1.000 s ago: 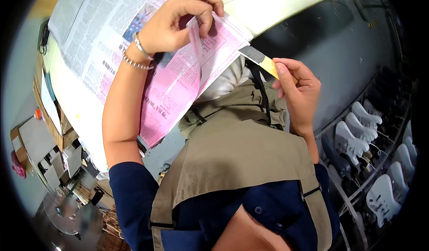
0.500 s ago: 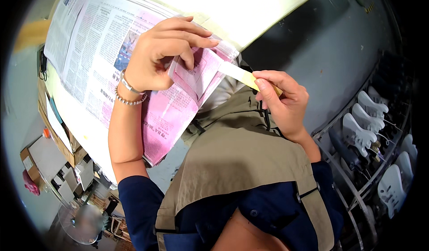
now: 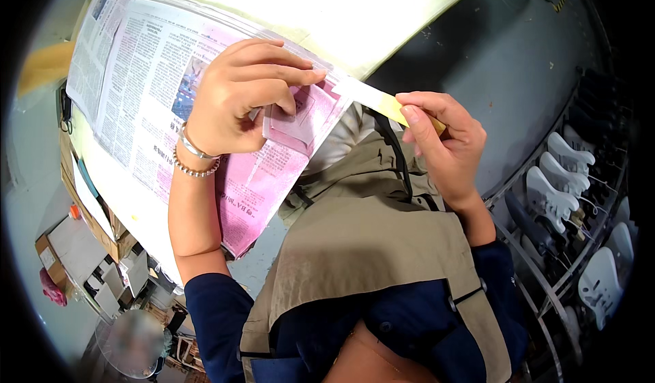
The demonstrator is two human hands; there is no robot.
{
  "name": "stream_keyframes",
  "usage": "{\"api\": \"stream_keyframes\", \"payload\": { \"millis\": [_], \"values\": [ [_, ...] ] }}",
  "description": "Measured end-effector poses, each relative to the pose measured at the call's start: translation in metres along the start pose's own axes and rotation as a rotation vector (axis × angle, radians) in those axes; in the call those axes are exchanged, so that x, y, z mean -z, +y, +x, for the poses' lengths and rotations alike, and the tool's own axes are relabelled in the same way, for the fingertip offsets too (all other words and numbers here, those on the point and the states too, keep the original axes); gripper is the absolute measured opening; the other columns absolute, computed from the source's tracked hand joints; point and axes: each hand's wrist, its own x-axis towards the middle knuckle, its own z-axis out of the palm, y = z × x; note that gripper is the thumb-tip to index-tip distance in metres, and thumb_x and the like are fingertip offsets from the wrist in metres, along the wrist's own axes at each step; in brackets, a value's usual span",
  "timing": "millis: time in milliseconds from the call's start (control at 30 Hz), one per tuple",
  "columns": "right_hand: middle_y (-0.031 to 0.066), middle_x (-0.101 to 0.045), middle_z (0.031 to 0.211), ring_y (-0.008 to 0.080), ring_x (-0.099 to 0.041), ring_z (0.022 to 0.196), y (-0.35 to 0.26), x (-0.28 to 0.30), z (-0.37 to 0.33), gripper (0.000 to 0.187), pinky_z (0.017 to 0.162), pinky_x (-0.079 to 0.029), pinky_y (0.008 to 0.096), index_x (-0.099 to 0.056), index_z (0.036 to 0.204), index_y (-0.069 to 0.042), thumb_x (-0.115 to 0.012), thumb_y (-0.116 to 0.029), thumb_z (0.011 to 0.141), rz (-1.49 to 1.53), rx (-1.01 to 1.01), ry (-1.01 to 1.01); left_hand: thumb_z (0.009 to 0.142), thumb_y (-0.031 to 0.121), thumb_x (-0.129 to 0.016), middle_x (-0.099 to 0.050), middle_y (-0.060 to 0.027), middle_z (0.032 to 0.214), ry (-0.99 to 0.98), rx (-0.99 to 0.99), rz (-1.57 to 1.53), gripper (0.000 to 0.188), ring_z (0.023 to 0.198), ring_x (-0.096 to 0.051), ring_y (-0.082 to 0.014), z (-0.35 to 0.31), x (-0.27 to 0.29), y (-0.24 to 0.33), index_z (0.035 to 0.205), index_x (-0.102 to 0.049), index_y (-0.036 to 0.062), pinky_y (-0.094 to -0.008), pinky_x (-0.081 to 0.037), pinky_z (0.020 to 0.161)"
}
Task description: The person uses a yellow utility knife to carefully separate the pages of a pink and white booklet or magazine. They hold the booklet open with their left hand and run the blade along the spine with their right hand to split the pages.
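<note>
Pale counter, newspaper and a flat tool.
Across the counter lies the newspaper, stained pink on the side nearest the person. Over that side, the left hand has its fingers bent and parted, touching a pink flap of paper; whether it pinches the flap, I cannot tell. The right hand pinches the flat tool's yellow part between thumb and fingers, the white end at the newspaper's edge.
</note>
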Motion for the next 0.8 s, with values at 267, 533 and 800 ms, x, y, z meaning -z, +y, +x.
{"api": "stream_keyframes", "payload": {
  "millis": [267, 533, 800],
  "values": [
    [0.0051, -0.068, 0.081, 0.0062, -0.059, 0.061, -0.0013, 0.0004, 0.0027, 0.011, 0.053, -0.045, 0.0186, -0.069, 0.099, 0.002, -0.066, -0.002, 0.089, -0.01, 0.003, -0.007, 0.076, 0.054, -0.054, -0.072, -0.0118, 0.109, -0.003, -0.028, 0.037, 0.046, 0.105, -0.066, -0.0312, 0.0007, -0.0027, -0.0014, 0.064, -0.058, 0.0097, -0.0486, -0.044, 0.098],
    [0.0052, -0.068, 0.081, 0.0063, -0.059, 0.061, -0.0007, 0.0019, 0.004, 0.011, 0.053, -0.045, 0.0186, -0.069, 0.099, 0.002, -0.066, -0.003, 0.089, -0.027, -0.006, -0.005, 0.078, 0.058, -0.052, -0.073, -0.0104, 0.103, -0.001, -0.041, 0.04, 0.05, 0.104, -0.067, -0.0317, 0.0012, -0.0021, -0.0006, 0.064, -0.058, 0.0101, -0.0488, -0.044, 0.098],
    [0.0037, -0.066, 0.075, 0.0055, -0.057, 0.06, -0.0014, 0.0023, 0.0054, 0.011, 0.053, -0.044, 0.0186, -0.069, 0.098, 0.002, -0.066, -0.003, 0.09, -0.059, -0.011, -0.023, 0.071, 0.03, -0.058, -0.071, -0.0104, 0.091, 0.036, -0.03, -0.006, 0.023, 0.086, -0.066, -0.0296, 0.0032, 0.0, 0.004, 0.065, -0.057, 0.008, -0.042, -0.048, 0.083]
  ]
}}
